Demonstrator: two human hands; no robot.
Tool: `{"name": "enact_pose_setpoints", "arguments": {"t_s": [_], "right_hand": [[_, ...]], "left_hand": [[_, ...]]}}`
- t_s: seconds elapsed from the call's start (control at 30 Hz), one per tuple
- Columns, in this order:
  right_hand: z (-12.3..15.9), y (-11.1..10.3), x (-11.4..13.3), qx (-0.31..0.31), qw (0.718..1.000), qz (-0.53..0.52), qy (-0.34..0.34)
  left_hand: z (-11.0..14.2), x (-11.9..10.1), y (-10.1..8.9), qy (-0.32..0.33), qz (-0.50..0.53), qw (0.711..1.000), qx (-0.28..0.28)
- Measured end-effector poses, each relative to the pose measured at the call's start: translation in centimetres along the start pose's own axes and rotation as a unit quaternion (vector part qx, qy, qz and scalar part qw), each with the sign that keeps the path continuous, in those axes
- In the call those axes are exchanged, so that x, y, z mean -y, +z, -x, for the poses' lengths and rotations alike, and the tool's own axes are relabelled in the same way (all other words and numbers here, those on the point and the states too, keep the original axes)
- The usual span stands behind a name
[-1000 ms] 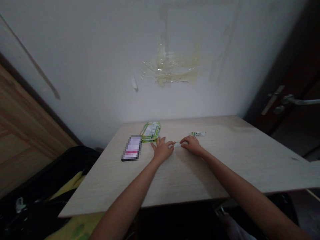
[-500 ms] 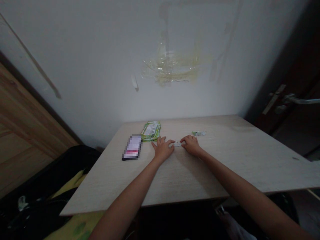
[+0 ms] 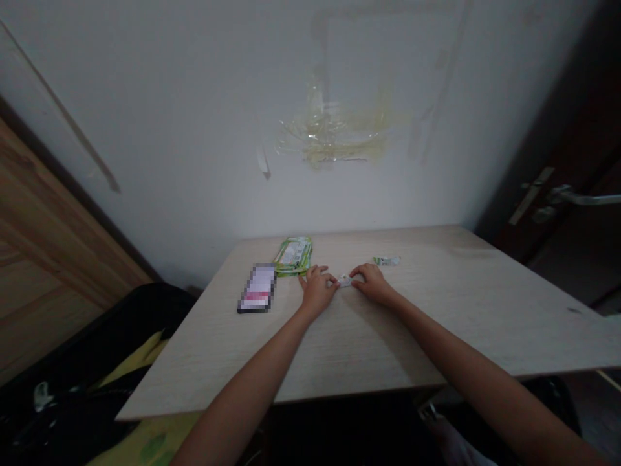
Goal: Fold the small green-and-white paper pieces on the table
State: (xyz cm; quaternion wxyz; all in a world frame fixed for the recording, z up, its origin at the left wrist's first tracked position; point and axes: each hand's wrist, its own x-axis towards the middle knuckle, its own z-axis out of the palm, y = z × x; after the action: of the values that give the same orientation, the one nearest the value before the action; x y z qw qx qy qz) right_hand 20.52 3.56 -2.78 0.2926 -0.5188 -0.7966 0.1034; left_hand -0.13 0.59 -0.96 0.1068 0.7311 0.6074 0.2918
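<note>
A small whitish packet (image 3: 344, 280), perhaps a wrapper, lies at the tabletop between my hands; its exact kind is too small to tell. My left hand (image 3: 319, 289) pinches its left end between thumb and index finger, with the other fingers spread toward the back. At the right end, the thumb and curled fingers of my right hand (image 3: 371, 283) close on the same packet. Just behind my left fingers is a stack of green-and-white printed packets (image 3: 294, 254). A small green-and-white wrapper piece (image 3: 387, 261) rests behind my right hand.
A phone (image 3: 258, 288) with a lit, blurred screen lies left of my left hand on the pale wooden table (image 3: 427, 323). The wall (image 3: 194, 129) with old tape (image 3: 334, 133) rises at the table's back edge. On the right is a door handle (image 3: 582, 196).
The fingers of my left hand have drawn in a little and shifted slightly right. The packet looks more crumpled between the hands. Otherwise the table's things have stayed in place.
</note>
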Motion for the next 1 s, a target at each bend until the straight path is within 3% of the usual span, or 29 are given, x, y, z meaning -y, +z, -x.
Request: {"name": "enact_pose_setpoints", "arguments": {"t_s": [0.33, 1.0], "right_hand": [[-0.3, -0.4, 0.1, -0.008, 0.999, 0.002, -0.031], [-0.3, -0.8, 0.5, -0.022, 0.999, 0.031, -0.017]], "left_hand": [[-0.2, -0.1, 0.0, 0.002, 0.028, 0.999, -0.029], [0.0, -1.1, -0.6, -0.014, 0.055, 0.997, -0.043]]}}
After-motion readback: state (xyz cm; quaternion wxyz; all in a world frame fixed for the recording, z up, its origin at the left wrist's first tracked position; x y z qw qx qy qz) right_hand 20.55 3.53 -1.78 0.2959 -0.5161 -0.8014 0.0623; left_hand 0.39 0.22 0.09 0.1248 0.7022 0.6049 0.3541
